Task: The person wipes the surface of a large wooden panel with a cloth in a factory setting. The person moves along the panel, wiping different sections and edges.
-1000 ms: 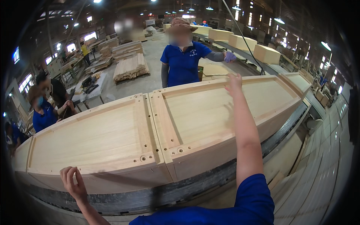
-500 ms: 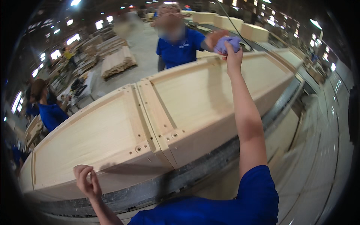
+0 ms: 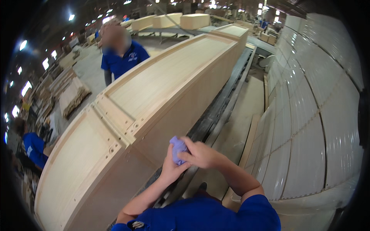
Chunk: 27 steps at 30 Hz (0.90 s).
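Observation:
A crumpled purple cloth point(image 3: 177, 149) is gripped between my two hands, in front of my chest. My left hand point(image 3: 172, 166) holds it from the left and below, fingers closed about it. From the right, my right hand point(image 3: 202, 153) pinches the same cloth, its fingers bent over the edge. Both hands are apart from the long pale wooden cabinet point(image 3: 173, 104), which lies beside them to the left. Closest to me, a second wooden cabinet point(image 3: 73, 154) adjoins it, with small drilled holes along the frame near the seam.
The cabinets rest on a dark metal roller conveyor point(image 3: 223, 107). Across them stands a co-worker point(image 3: 125, 59) in a blue shirt; another person point(image 3: 34, 148) is at far left. Plastic-wrapped white stacks point(image 3: 308, 115) rise on the right. Stacked boards point(image 3: 73, 96) lie beyond the cabinets.
My right hand has drawn the purple cloth back from near the co-worker's hand to my chest. My left hand has come over and closed on it. The view has turned right.

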{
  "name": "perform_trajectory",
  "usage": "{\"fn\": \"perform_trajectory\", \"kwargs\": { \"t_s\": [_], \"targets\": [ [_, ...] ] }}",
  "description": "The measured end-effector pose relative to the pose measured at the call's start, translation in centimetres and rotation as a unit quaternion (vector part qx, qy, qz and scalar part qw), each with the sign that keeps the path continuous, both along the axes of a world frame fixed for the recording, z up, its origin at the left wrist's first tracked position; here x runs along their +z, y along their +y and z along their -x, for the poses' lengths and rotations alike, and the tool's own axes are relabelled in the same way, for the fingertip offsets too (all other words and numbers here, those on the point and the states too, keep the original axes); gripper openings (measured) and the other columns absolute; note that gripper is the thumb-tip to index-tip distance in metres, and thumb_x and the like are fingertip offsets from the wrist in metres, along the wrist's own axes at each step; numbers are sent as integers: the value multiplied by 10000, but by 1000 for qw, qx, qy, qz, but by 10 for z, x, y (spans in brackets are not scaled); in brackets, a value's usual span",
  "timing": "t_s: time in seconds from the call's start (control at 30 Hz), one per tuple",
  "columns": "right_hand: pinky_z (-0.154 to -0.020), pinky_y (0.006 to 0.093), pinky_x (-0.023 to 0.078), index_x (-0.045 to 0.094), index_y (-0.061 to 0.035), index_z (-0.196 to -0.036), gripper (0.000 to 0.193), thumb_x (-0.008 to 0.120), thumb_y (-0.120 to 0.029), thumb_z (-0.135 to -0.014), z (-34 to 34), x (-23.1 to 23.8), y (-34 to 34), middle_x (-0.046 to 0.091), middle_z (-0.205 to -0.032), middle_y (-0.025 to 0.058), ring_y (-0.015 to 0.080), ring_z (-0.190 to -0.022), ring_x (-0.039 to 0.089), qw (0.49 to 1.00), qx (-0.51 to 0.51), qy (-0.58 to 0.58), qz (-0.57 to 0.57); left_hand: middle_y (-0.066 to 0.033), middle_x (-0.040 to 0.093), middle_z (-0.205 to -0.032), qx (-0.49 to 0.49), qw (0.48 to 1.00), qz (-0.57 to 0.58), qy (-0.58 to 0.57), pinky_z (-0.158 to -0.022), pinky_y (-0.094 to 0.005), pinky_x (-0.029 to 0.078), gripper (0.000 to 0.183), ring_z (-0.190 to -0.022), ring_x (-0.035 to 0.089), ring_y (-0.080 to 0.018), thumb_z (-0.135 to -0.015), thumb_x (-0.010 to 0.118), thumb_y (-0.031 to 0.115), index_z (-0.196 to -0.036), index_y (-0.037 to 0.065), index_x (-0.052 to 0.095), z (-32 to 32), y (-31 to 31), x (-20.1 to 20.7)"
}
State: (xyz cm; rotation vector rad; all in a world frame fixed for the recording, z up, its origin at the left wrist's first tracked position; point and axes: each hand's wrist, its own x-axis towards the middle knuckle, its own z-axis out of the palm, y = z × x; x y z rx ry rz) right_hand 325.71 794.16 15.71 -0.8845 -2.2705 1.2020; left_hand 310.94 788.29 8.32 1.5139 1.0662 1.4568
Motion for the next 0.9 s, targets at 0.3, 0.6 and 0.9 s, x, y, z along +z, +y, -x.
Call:
{"fn": "perform_trajectory", "kwargs": {
  "t_s": [0.3, 0.6, 0.9],
  "targets": [
    [-750, 306, 447, 419, -82, -1266, 611, 603, -239, -705, -108, -65, 82, 398, -1317, 104, 221, -1070, 497, 815, 182, -108, -540, 45, 419, -660, -406, 697, 575, -136, -354, -144, 247, 116, -462, 357, -17, -849, 586, 163, -898, 104, 498, -61, 98, -32],
    [-627, 424, 516, 631, -15, -789, 163, 566, -118, -681, -215, -189, 201, 637, -756, 195, 324, -734, 640, 934, -26, -328, -140, -188, 638, -894, -135, 778, 198, 581, -725, -438, 497, 327, -816, 625, -342, -742, 549, 327, -927, 71, 630, -225, 239, -110],
    [-343, 248, 262, 435, -108, -541, 240, 645, -62, -649, -311, -220, 286, 393, -485, -14, 86, -389, 342, 820, 27, -294, 491, -143, 612, -604, -203, 761, -138, 600, -481, -432, 485, 157, -542, 615, -323, -737, 533, 219, -792, 74, 553, -303, 320, -156]
  ]
}}
